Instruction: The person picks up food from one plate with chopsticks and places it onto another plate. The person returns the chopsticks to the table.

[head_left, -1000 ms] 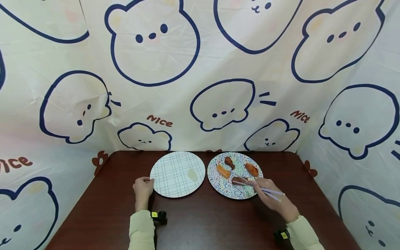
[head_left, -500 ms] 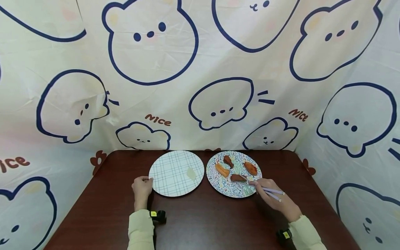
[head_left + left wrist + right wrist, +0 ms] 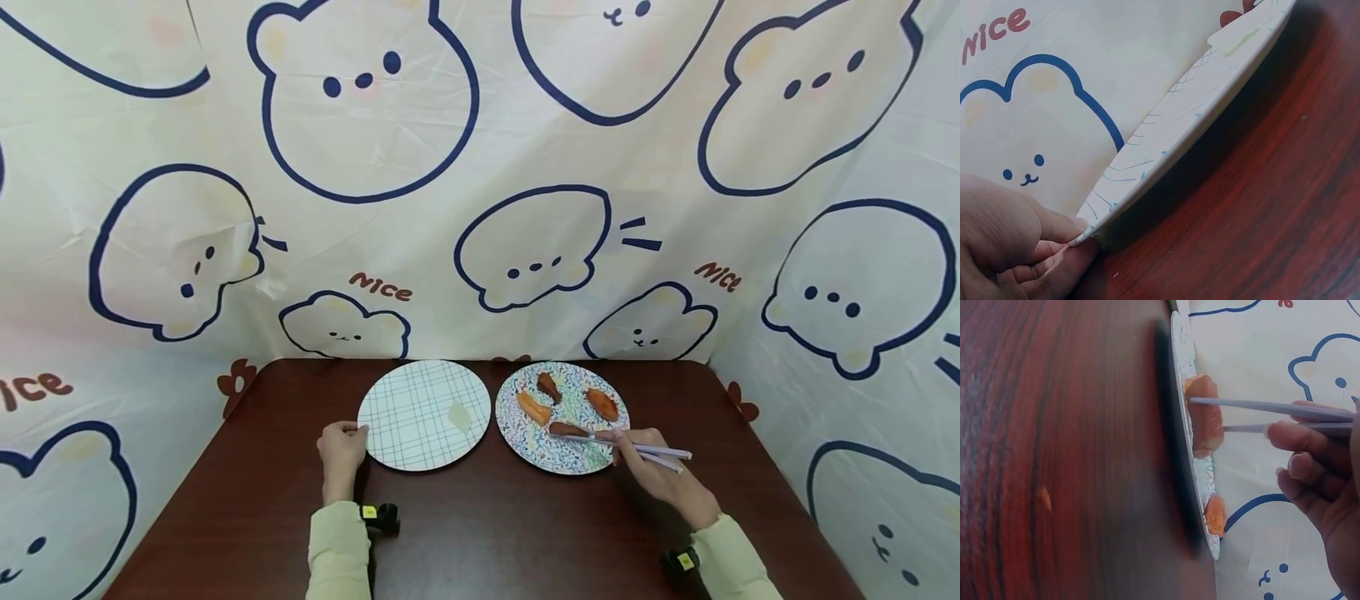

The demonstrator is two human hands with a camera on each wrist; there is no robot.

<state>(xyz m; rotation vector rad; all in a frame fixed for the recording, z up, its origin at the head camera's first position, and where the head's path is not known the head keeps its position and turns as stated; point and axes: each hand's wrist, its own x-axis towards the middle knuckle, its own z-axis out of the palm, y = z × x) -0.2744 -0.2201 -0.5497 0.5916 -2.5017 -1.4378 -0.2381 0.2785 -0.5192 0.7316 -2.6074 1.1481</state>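
My left hand (image 3: 342, 460) pinches the near-left rim of a white plate with a blue grid (image 3: 416, 429); in the left wrist view the thumb lies over the edge and fingers are below. A pale, flat, diamond-shaped piece (image 3: 460, 415) lies on that plate. In my right hand (image 3: 660, 475) is a pair of pale chopsticks (image 3: 1272, 409). Their tips reach a reddish-brown, meat-like piece (image 3: 1210, 428) on the speckled plate (image 3: 536, 454); one tip crosses its near side, the other meets it behind. Whether they grip it firmly I cannot tell.
Also on the speckled plate are a brown drumstick-shaped piece (image 3: 549, 387), a yellow-orange strip (image 3: 534, 409) and an orange piece (image 3: 602, 405). Both plates stand near the back edge of the dark wooden table (image 3: 495, 533). A bear-print cloth (image 3: 420, 250) rises behind and beside it.
The chopsticks have tilted flatter, their tips moving slightly left against the reddish-brown piece, which has turned and shifted a little left. The left hand has stayed on its plate's rim.
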